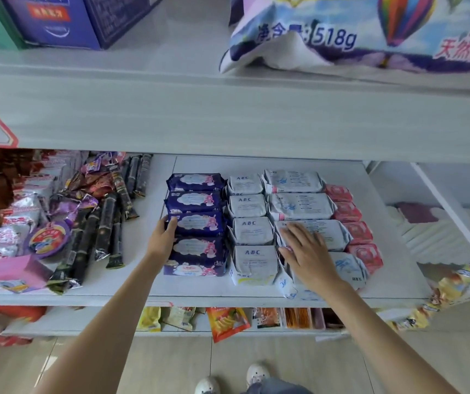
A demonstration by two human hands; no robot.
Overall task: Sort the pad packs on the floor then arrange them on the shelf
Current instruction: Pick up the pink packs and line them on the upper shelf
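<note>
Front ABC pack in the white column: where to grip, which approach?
Probably from the front and above: pinch the front ABC pack across its exposed front end and top. The dark blue packs and the larger white packs crowd its long sides, leaving fingers little room there.

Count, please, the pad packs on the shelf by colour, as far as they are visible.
Dark blue packs: 4
White packs marked ABC: 4
Wide white packs, partly under the right hand: 4
Pink packs: 4
Total: 16 pad packs on the shelf
The left hand touches the side of the dark blue column.
</note>
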